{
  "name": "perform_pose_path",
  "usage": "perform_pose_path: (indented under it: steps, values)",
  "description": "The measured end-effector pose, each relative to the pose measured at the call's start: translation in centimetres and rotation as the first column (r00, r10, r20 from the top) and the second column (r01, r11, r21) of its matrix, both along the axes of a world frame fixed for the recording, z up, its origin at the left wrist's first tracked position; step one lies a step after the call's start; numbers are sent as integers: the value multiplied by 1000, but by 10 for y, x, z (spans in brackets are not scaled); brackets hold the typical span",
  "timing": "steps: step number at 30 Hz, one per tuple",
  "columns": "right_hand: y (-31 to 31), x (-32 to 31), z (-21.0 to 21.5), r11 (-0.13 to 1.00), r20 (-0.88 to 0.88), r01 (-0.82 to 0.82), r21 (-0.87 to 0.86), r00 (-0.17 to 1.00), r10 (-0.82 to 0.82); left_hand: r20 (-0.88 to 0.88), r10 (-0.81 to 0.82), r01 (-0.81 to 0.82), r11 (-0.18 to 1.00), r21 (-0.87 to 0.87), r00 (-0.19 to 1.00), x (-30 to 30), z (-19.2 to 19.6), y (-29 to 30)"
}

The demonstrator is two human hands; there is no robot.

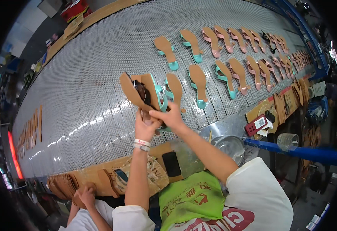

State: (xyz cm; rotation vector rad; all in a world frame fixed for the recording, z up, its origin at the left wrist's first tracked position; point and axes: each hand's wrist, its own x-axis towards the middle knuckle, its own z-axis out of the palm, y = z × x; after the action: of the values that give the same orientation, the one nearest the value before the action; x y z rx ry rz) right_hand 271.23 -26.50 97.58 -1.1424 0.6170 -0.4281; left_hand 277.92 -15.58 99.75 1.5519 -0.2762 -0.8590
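Note:
My left hand [145, 126] grips a tan shoe sole [132, 92] by its lower end, holding it up over the perforated metal conveyor belt [91, 81]. Beside it my right hand [171, 115] holds a teal-strapped heeled sandal [155, 91], sole side up, pressed close against the tan sole. A dark brush-like tip shows between the two pieces. Another teal sandal [175, 89] lies on the belt just right of my hands.
Rows of teal sandals [197, 84] and pink sandals [237, 73] lie sole-up across the belt to the right. A black phone [171, 163], a metal bowl [230, 146] and cardboard sit at the near edge. Another person's hand [84, 194] holds stacked tan soles at lower left.

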Motion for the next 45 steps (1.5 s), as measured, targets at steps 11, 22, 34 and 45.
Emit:
perform_pose_path:
  steps: [11,22,34,45]
  values:
    - [-121,206,-127,987,36,2,158,999,-8,56,339,-341,940,19,939,185,-193,-41]
    - [-155,266,-204,789,-421,-179,-587,900,-109,672,113,-494,768,409,732,211,-233,-26]
    - [-133,294,-195,687,-354,-34,-726,875,-331,757,-348,-261,790,554,553,248,-170,-62]
    - [-13,211,-172,580,-172,75,-811,917,-359,691,15,-389,835,389,722,232,-113,39]
